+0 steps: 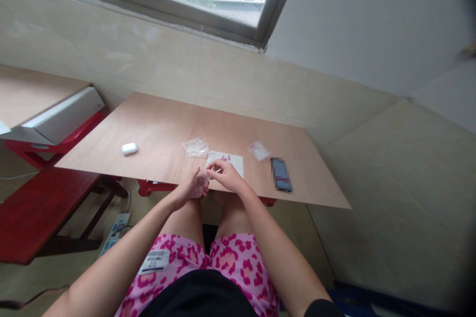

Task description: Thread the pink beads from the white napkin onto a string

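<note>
My left hand [191, 185] is curled around a small transparent plastic piece [203, 181] at the table's near edge. My right hand [227, 176] reaches across, its fingertips at that piece; whether they grip it is hard to see. Just behind the hands lies a white paper sheet [229, 161] with small pink bits on it. A crumpled transparent plastic bag [195, 147] sits to its left, and a small bag with pink contents [259, 151] to its right. Further right is a smartphone [281, 174] with a blurred screen. A white earbud case [129, 148] lies far left.
All this lies on a plywood tabletop [156, 129] with a red frame, its far edge along a tiled wall [111, 54]. A red bench [40, 213] and a white boxed object [63, 116] stand to the left. A power strip [115, 233] lies on the floor. A window is above.
</note>
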`<state>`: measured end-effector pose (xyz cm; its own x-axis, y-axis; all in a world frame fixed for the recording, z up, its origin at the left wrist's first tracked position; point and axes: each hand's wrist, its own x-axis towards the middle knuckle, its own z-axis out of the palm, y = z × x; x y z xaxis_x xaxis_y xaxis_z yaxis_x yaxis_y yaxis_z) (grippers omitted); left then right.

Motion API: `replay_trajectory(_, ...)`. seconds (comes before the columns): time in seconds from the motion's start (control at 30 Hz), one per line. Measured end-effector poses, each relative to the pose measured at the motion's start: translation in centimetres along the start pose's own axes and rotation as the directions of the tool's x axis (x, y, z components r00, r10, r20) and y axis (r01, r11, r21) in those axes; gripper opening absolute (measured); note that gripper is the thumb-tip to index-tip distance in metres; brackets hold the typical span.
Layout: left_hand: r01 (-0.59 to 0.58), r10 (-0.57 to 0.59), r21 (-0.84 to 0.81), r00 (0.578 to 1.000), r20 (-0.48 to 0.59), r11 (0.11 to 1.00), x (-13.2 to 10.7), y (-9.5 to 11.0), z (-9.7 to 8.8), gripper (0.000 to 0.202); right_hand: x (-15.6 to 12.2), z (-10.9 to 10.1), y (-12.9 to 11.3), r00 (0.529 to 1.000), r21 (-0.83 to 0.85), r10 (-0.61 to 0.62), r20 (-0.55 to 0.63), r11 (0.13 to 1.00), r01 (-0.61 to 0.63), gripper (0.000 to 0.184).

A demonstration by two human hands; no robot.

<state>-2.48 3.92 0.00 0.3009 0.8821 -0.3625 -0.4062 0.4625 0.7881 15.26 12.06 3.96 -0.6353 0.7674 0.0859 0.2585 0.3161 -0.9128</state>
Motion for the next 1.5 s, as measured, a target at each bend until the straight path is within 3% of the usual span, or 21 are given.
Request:
replay_trajectory(0.17,0.004,-0.005,0.035,0.999,0.038,0.999,-0.6,0.2,0.7,0.065,-0.2,-1.1,-2.3,0.960,0.042,-0.020,0.279,0.999,0.009,0.021)
replay_trajectory(0.23,0.001,-0.002,0.023,0.999,0.037,1.000,-0.6,0.3,0.8,0.064,0.0,-1.3,-2.2,0.945,0.060,-0.043,0.323,0.998,0.025,0.023)
replay_trajectory(0.3,-0.001,0.001,0.007,1.000,0.029,1.000,-0.6,0.4,0.7,0.064,0.4,-1.5,-1.1,0.970,0.062,-0.045,0.237,0.998,0.031,0.023)
replay_trajectory(0.4,-0.009,0.012,-0.067,0.999,0.045,0.998,-0.6,0.5,0.6,0.066,0.9,-2.0,1.7,0.999,-0.015,0.031,-0.036,0.999,-0.031,0.023)
replay_trajectory(0.5,-0.010,0.023,-0.177,0.997,0.075,0.984,-0.7,0.7,0.6,0.066,0.8,-2.7,4.6,0.959,-0.249,0.061,-0.276,0.959,-0.133,0.021)
replay_trajectory(0.57,-0.008,0.030,-0.229,0.995,0.093,0.973,-0.9,0.9,0.7,0.067,0.4,-3.1,6.0,0.939,-0.341,0.046,-0.342,0.925,-0.169,0.024)
replay_trajectory(0.7,-0.004,0.033,-0.281,0.995,0.099,0.960,-1.2,1.2,0.8,0.064,-0.5,-3.0,7.6,0.960,-0.512,-0.018,-0.278,0.849,-0.133,0.039)
replay_trajectory(0.8,-0.001,0.028,-0.282,0.995,0.093,0.959,-1.1,1.1,0.7,0.066,-0.7,-2.6,8.1,0.973,-0.615,-0.046,-0.226,0.782,-0.106,0.036)
replay_trajectory(1.23,-0.046,0.048,-0.227,0.999,0.004,0.973,-0.4,0.7,0.2,0.074,-0.5,-2.0,7.2,0.973,-0.689,-0.061,-0.223,0.716,-0.112,0.038)
replay_trajectory(1.5,-0.049,0.048,-0.236,0.999,-0.013,0.971,-0.3,0.6,-0.1,0.074,-0.3,-1.9,7.9,0.960,-0.663,-0.020,-0.279,0.727,-0.178,0.027)
